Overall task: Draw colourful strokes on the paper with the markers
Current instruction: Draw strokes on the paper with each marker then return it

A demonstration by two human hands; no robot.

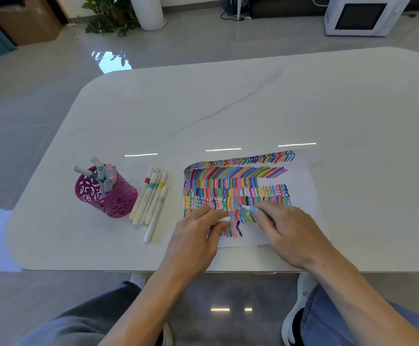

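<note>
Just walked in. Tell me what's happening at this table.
A person's right hand holds a light blue marker with its tip on the paper, already mostly filled with rows of colourful strokes. The left hand pinches what looks like its white cap. More markers lie beside a magenta pen holder.

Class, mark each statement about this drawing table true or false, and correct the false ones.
1. The right hand holds a light blue marker with its tip on the paper. True.
2. The pen holder is green. False: it is magenta.
3. Loose markers lie on the table between the pen holder and the paper. True.
4. The left hand is empty. False: its fingers pinch a white cap.
</note>
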